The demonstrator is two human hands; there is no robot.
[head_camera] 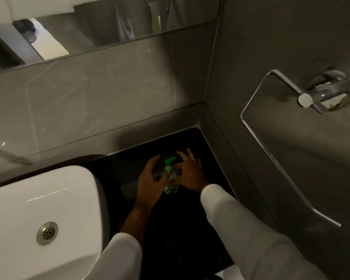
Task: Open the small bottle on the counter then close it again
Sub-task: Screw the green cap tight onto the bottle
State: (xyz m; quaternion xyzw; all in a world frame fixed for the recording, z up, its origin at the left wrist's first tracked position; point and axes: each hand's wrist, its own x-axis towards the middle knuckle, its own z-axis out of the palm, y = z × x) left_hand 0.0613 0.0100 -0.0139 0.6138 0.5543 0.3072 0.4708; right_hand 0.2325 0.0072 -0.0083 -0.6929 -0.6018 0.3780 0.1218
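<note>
A small clear bottle (pixel 171 187) with a green pump top (pixel 168 162) and a green-and-white label stands upright on the dark counter (pixel 129 164), in the corner by the walls. My left hand (pixel 150 178) curls around the bottle's left side with the thumb against its body. My right hand (pixel 188 172) comes in from the right, its thumb and forefinger pinched at the neck just under the pump and the other fingers spread. The hands hide much of the bottle's body. The pump sits on the bottle.
A white basin (pixel 38 209) with a metal drain (pixel 47 233) fills the lower left, close to my left forearm. Grey tiled walls close the corner behind and to the right. A chrome towel ring (pixel 271 150) hangs on the right wall. A mirror (pixel 89 27) runs along the back.
</note>
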